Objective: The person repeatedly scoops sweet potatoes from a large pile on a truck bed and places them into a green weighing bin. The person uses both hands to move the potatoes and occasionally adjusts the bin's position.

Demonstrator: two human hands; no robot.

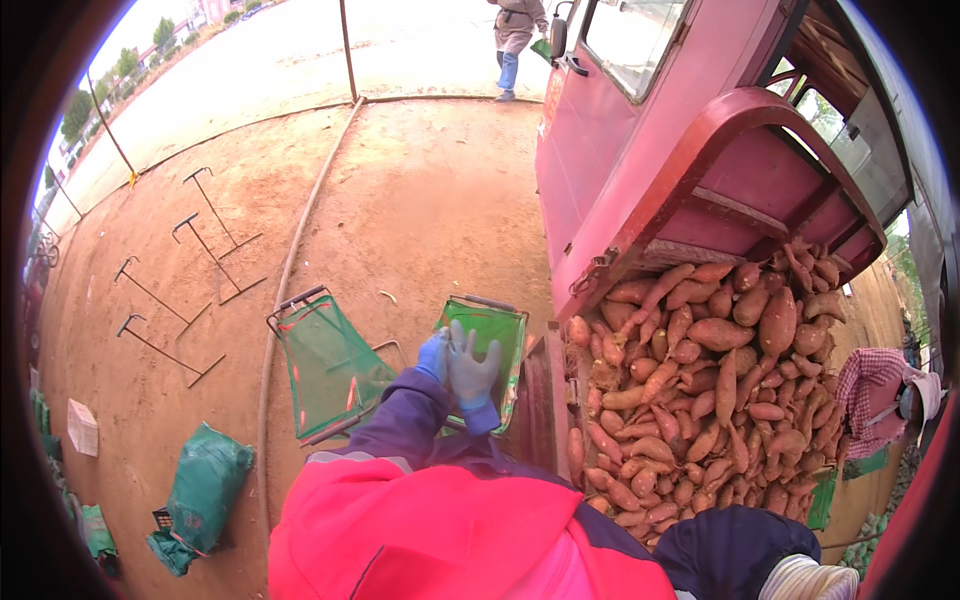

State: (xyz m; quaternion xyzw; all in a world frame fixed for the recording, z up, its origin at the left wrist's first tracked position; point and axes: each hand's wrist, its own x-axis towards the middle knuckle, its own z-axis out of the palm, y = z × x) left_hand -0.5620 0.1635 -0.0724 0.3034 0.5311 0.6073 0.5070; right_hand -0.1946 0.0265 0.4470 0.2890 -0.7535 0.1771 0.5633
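My left hand (433,355), in a blue glove, meets my right hand (474,367), in a grey-blue glove whose fingers are spread. Both are above a green mesh bag (491,322) held open on a metal frame. I see nothing in the right hand; the left hand's fingers are partly hidden behind it. Left of them, a second green mesh bag (330,364) hangs on a frame, with a few orange-red pieces showing through. To the right, a large heap of sweet potatoes (718,334) fills the bed of a red truck (592,135).
Several metal T-shaped stands (210,255) lie on the dirt at left, beyond a long hose (300,232). A filled green bag (210,480) lies lower left. One person (516,37) stands far ahead; another person (877,397) is at the heap's right side, and a dark sleeve (739,544) shows below.
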